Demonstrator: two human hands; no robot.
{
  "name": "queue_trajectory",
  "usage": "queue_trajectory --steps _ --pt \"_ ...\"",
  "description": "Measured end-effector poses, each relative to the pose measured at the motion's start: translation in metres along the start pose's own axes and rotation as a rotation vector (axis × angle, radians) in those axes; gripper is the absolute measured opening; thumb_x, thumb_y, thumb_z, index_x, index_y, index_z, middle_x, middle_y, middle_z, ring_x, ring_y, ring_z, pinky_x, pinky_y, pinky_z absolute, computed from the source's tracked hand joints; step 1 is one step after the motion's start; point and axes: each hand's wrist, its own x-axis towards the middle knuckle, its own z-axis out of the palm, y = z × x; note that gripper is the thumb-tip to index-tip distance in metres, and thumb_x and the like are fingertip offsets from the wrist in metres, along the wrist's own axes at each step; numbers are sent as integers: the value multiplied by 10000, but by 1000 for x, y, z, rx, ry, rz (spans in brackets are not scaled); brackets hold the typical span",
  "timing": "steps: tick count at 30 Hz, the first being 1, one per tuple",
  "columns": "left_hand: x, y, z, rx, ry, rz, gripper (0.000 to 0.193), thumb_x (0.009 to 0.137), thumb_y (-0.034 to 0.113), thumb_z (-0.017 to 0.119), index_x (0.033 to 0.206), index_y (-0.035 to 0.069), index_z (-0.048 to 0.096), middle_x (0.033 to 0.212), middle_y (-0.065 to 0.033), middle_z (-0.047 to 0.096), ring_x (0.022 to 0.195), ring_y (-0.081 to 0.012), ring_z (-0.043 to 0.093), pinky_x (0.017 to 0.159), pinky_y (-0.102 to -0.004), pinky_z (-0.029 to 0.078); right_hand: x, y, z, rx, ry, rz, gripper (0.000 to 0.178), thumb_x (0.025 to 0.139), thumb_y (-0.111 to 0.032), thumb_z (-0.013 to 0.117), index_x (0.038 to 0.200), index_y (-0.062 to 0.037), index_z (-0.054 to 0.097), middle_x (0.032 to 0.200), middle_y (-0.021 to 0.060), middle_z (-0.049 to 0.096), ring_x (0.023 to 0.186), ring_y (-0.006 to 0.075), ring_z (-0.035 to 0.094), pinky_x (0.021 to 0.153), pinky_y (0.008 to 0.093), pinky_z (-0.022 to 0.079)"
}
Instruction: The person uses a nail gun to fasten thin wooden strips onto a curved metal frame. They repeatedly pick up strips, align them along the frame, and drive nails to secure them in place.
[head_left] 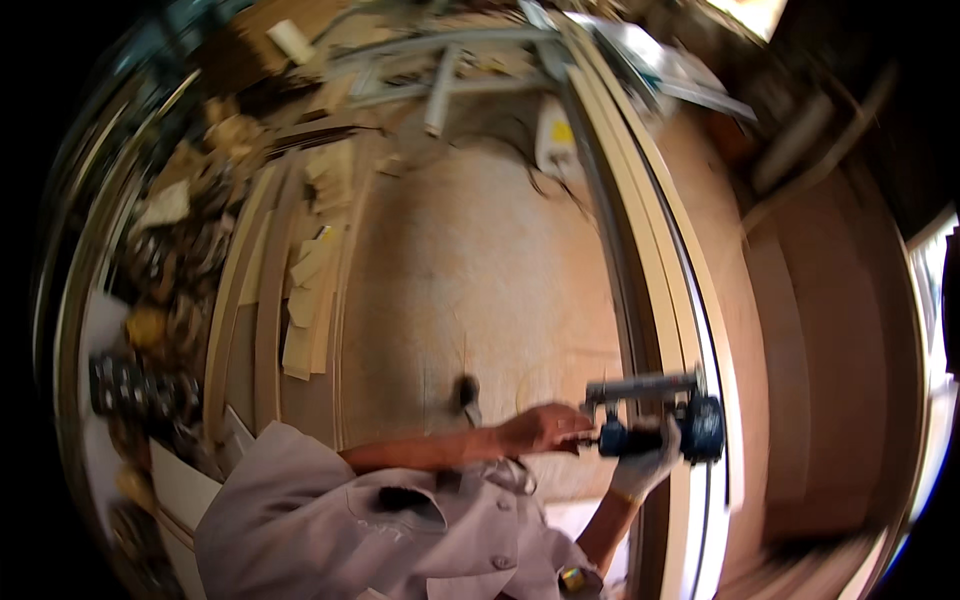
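A blue nail gun (pixel 703 428) with a long grey magazine (pixel 640 388) is held over the pale boards (pixel 660 300) on my right. My right hand (pixel 648 468), in a white glove, wraps around its handle from below. My bare left hand (pixel 545 430) reaches across to the handle's near end, by a small dark fitting. Those fingers are closed, but blur hides what is between them. A small dark blurred object (pixel 466 390) shows just beyond my left forearm.
Long strips of wood (pixel 270 300) and loose yellowish pieces (pixel 310 290) lie on the left, beside piled clutter (pixel 170 300). A grey frame (pixel 440 90) lies at the far end. Near it stands a white container (pixel 553 135) with a yellow label. A brown panel (pixel 840 350) is far right.
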Motion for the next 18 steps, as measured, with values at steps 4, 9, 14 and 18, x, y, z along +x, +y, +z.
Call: queue_trajectory --steps 4,9,14,18 --pt "17 -26 -77 47 28 -54 450 884 196 802 1282 74 631 1187 -108 677 1107 -292 676 957 -406 563 29 38 78 101 91 133 325 965 -287 622 744 -52 657 709 72 643 655 187 599 699 333 491" --pt "-1 -84 -181 53 334 -167 514 822 251 866 1252 70 651 1217 -129 680 1102 -327 681 932 -432 566 56 90 214 83 -167 248 322 959 -358 632 757 -110 669 721 64 685 692 181 647 709 318 481" --pt "32 -150 -293 311 502 -278 662 765 181 879 1358 81 602 1317 -129 619 1187 -340 616 1009 -430 525 95 117 326 231 -202 475 156 977 -234 618 892 -108 585 732 32 544 666 165 527 714 311 467" --pt "52 -217 -339 326 385 -254 664 745 249 893 1326 60 631 1316 -118 618 1216 -322 600 1039 -425 505 126 154 360 272 -238 461 177 970 -235 624 1033 -71 603 732 31 540 670 168 542 689 320 478"
